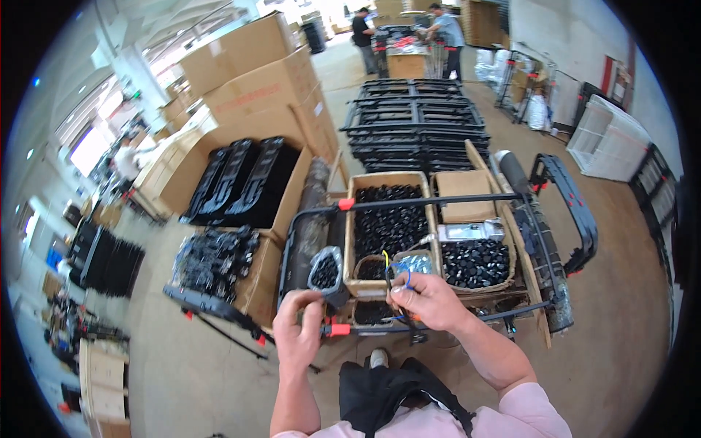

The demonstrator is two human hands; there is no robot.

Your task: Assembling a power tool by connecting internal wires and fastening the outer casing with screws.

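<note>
My right hand (432, 301) is closed round a slim dark tool (389, 279) with a yellow tip; a thin blue cord or loop shows beside my fingers. My left hand (298, 327) has its fingers curled in against the thumb, and whatever they may pinch is too small to make out. It is by the near rail of a black tubular frame (431, 200) with red clips (340, 330), which rests across the work stand. Just beyond my left hand is a grey tub (337, 296) lined with a bag of small black parts (324, 271).
Cartons of black caps (391, 219) and black knobs (475, 263) sit inside the frame, with a bag of small silvery parts (413, 264). Left stands a carton of black panels (244, 182). Stacked black frames (416, 120) lie beyond. Two people work at a far table.
</note>
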